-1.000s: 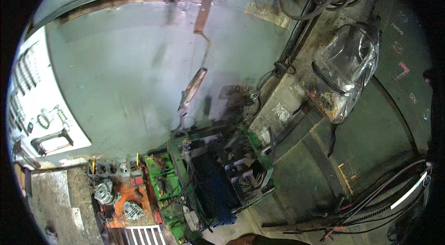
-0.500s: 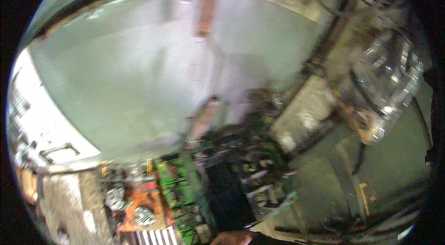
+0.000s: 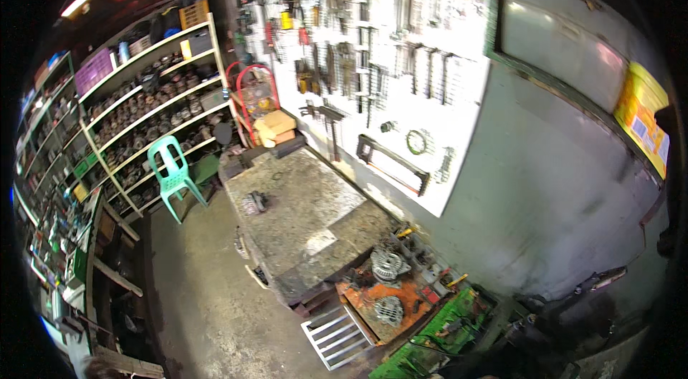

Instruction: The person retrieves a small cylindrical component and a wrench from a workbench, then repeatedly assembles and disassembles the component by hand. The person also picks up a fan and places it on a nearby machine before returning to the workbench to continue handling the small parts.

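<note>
Two finned silver housings (image 3: 388, 312): resting on one orange board (image 3: 410, 293)
Both hands: lying outside the frame; cannot say whether grasping or released
One slatted white rack (image 3: 337, 337): showing just beside the board
One green chair (image 3: 173, 177): standing left of the worktop (image 3: 308, 185)

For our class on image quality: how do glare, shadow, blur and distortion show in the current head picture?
Head view: glare bleaches the tool board and the lamp; the lower right sinks into murk; the small part on the bench looks smeared; the fisheye curves straight edges near the rim and leaves the corners black.
</note>
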Demonstrator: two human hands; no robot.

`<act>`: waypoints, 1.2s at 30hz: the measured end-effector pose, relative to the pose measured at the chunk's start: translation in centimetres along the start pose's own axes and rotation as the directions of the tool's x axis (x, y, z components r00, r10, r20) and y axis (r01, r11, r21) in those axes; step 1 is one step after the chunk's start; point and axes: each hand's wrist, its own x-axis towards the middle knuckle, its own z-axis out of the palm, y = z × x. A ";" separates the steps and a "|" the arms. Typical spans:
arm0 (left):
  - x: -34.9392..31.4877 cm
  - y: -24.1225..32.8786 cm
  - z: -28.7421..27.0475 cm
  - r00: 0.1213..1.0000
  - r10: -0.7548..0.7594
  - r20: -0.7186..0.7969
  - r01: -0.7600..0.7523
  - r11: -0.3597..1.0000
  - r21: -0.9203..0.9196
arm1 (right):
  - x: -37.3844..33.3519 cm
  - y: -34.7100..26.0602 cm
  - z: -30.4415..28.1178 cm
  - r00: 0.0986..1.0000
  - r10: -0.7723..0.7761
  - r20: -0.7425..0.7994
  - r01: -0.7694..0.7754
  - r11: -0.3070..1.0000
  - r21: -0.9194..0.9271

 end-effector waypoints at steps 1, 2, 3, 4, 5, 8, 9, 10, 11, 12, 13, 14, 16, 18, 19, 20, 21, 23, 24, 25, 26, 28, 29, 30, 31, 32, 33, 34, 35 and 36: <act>-0.3 -1.2 -0.1 0.990 -0.044 0.132 0.034 0.997 0.075 | 1.7 0.0 0.9 0.996 -0.053 -0.074 0.058 0.996 0.070; -0.8 -2.9 0.4 0.949 -0.074 0.307 0.031 0.989 0.141 | 3.5 -0.1 2.3 0.983 -0.112 -0.148 0.132 0.982 0.134; -1.7 -4.9 2.0 0.853 -0.040 0.520 -0.025 0.993 0.117 | 5.6 0.0 3.7 0.961 -0.169 -0.220 0.212 0.959 0.186; -2.9 -7.1 3.7 0.710 -0.003 0.704 -0.065 0.995 0.070 | 7.9 -0.1 5.4 0.933 -0.220 -0.285 0.290 0.928 0.233; -4.2 -9.6 4.9 0.521 -0.107 0.847 0.282 0.958 -0.053 | 10.2 -0.3 7.0 0.913 -0.257 -0.317 0.345 0.902 0.262; -3.9 -17.3 5.4 0.237 -0.139 0.961 0.493 0.870 0.005 | 18.1 -1.1 12.0 0.905 -0.314 -0.287 0.390 0.883 0.263; -2.5 -20.0 5.8 0.274 -0.077 0.959 0.489 0.869 -0.070 | 21.0 -1.0 13.4 0.925 -0.338 -0.175 0.366 0.916 0.164; -1.6 -22.0 6.0 0.332 -0.055 0.942 0.495 0.860 -0.124 | 23.5 -1.1 15.2 0.975 -0.164 -0.150 0.172 0.984 0.043; -0.2 -23.7 6.1 0.444 -0.069 0.893 0.389 0.913 -0.124 | 26.5 -0.1 17.3 0.995 0.014 -0.102 -0.019 0.999 -0.046; 2.1 -25.3 5.9 0.297 -0.387 0.873 0.533 0.826 0.184 | 29.7 1.7 19.8 0.983 0.180 -0.033 -0.183 0.974 -0.137; 2.9 -26.1 6.1 0.456 -0.344 0.821 0.730 0.672 -0.124 | 32.6 4.1 22.7 0.950 0.311 0.018 -0.301 0.933 -0.196; 4.8 -26.8 7.0 0.433 -0.269 0.860 0.888 0.291 -0.357 | 35.1 6.4 25.3 0.903 0.426 0.063 -0.391 0.873 -0.291; 7.9 -27.6 7.3 0.465 -0.203 0.862 0.825 -0.255 -0.505 | 38.2 10.3 29.0 0.739 0.658 0.145 -0.498 0.678 -0.540; 11.4 -28.1 7.8 0.540 -0.049 0.841 0.762 -0.396 -0.512 | 39.8 14.8 31.3 0.654 0.726 0.213 -0.475 0.613 -0.631; 13.0 -28.1 7.5 0.545 -0.085 0.834 0.749 -0.398 -0.529 | 40.5 17.1 32.4 0.625 0.744 0.237 -0.540 0.631 -0.557; 14.4 -28.0 7.5 0.555 -0.105 0.825 0.733 -0.407 -0.545 | 41.1 19.2 32.9 0.660 0.694 0.288 -0.469 0.679 -0.564; 15.6 -27.9 7.5 0.573 -0.113 0.812 0.711 -0.424 -0.560 | 41.9 21.2 33.2 0.611 0.729 0.309 -0.502 0.658 -0.562; 17.4 -27.6 7.6 0.569 -0.166 0.806 0.705 -0.407 -0.581 | 44.4 24.3 33.4 0.540 0.772 0.335 -0.536 0.623 -0.570; 18.3 -27.8 7.7 0.558 -0.199 0.806 0.700 -0.409 -0.586 | 46.0 25.5 34.0 0.521 0.783 0.339 -0.537 0.610 -0.583; 19.3 -28.0 7.9 0.578 -0.222 0.785 0.702 -0.355 -0.617 | 47.9 26.4 34.8 0.500 0.794 0.346 -0.536 0.597 -0.597; 20.2 -28.3 8.3 0.619 -0.217 0.755 0.685 -0.321 -0.654 | 50.1 27.1 35.8 0.577 0.710 0.405 -0.404 0.678 -0.613; 22.2 -28.7 9.5 0.644 -0.275 0.714 0.662 -0.267 -0.700 | 55.3 27.4 38.0 0.680 0.512 0.525 -0.122 0.785 -0.607; 23.4 -29.0 10.2 0.683 -0.272 0.678 0.647 -0.205 -0.734 | 58.1 27.2 39.2 0.651 0.584 0.486 -0.208 0.752 -0.625; 24.3 -28.8 10.9 0.713 -0.281 0.643 0.620 -0.176 -0.764 | 61.2 27.1 40.4 0.636 0.582 0.506 -0.140 0.733 -0.666; 25.5 -28.7 11.5 0.725 -0.310 0.615 0.600 -0.153 -0.785 | 64.2 26.9 41.8 0.620 0.584 0.523 -0.073 0.707 -0.703; 26.7 -28.6 12.1 0.718 -0.357 0.598 0.593 -0.136 -0.793 | 66.9 26.7 43.1 0.602 0.600 0.527 -0.013 0.667 -0.745; 27.7 -28.5 12.5 0.746 -0.340 0.572 0.569 -0.120 -0.814 | 69.4 26.6 44.3 0.592 0.606 0.531 0.009 0.654 -0.756; 28.7 -28.6 12.9 0.764 -0.340 0.549 0.548 -0.109 -0.829 | 72.1 26.7 45.4 0.582 0.562 0.588 0.036 0.704 -0.709; 29.5 -28.8 13.3 0.785 -0.334 0.522 0.517 -0.112 -0.849 | 74.5 26.9 46.5 0.563 0.526 0.638 0.063 0.742 -0.667; 30.2 -29.1 13.8 0.788 -0.346 0.510 0.508 -0.105 -0.855 | 76.4 27.1 47.4 0.543 0.484 0.686 0.088 0.780 -0.620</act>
